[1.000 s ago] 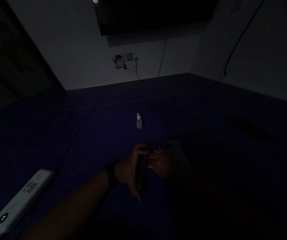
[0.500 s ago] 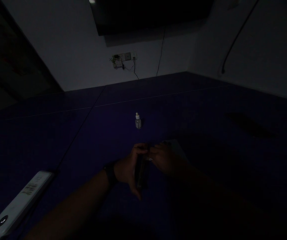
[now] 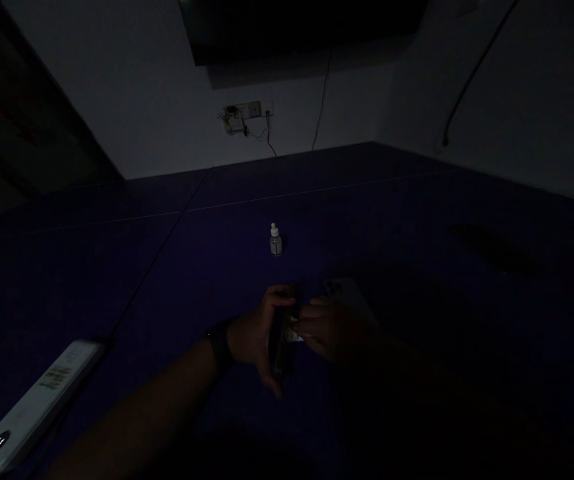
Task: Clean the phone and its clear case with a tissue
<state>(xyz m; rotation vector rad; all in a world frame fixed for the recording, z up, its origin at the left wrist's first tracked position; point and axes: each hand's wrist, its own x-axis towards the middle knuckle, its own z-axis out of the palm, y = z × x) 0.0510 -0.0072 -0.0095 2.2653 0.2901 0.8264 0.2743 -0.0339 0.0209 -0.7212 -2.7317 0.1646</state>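
Note:
My left hand (image 3: pixel 254 337) is wrapped around the long edges of a dark, flat rectangular object (image 3: pixel 281 340), its thumb at the near end and fingers at the far end. The dim light hides what kind of object it is. Against its right side, the bent fingers of my right hand (image 3: pixel 324 327) pinch a small white piece of thin material (image 3: pixel 294 337), perhaps tissue or cloth. Beyond both hands, a small clear dropper bottle (image 3: pixel 276 245) with a white top stands upright. A pale phone (image 3: pixel 351 293) lies camera side up, partly hidden behind my right hand.
A white power strip (image 3: pixel 41 403) lies on the dark blue table (image 3: pixel 177 280) at the left. Some dark flat thing (image 3: pixel 491 248) rests at the right. Wall sockets (image 3: pixel 247 112) with cables and a dark screen (image 3: pixel 307 27) are at the back.
My right hand has moved nearer to me along the dark object, and more of the white piece shows. More of the phone is uncovered. My left hand keeps its hold.

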